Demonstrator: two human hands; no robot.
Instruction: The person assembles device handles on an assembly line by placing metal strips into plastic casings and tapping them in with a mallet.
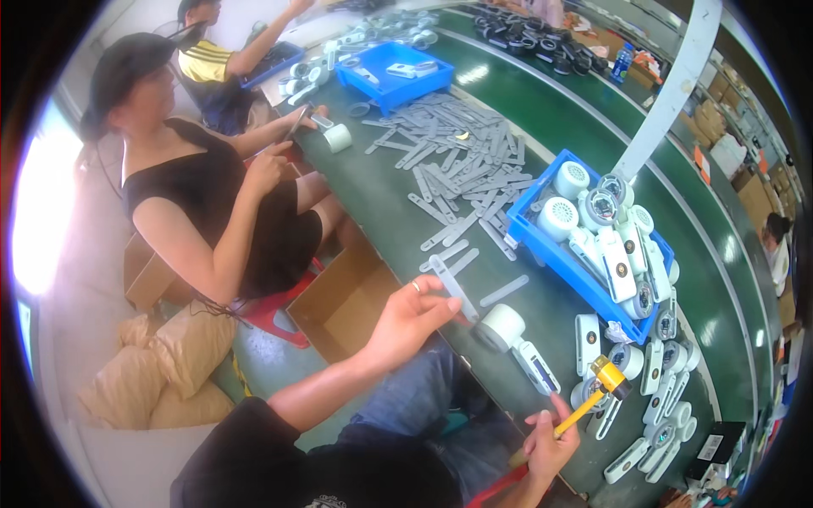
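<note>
My left hand (411,317), a ring on one finger, pinches a long grey plastic strip (450,286) with rounded ends above the table's near edge. My right hand (550,442) is closed round the yellow handle of a mallet (610,378), whose yellow and black head points away from me. Between both hands a pale handheld fan (535,369) lies on the green table, its round head toward my left hand. The fingertips of my right hand are close to the handle end of this fan; whether they touch it I cannot tell.
Many loose grey strips (457,152) cover the table ahead. A blue bin (576,284) piled with fans stands at right, more fans (665,423) lying before it. At left sits a co-worker (203,195) beside an open cardboard box (343,300). Farther off stands another blue bin (394,89).
</note>
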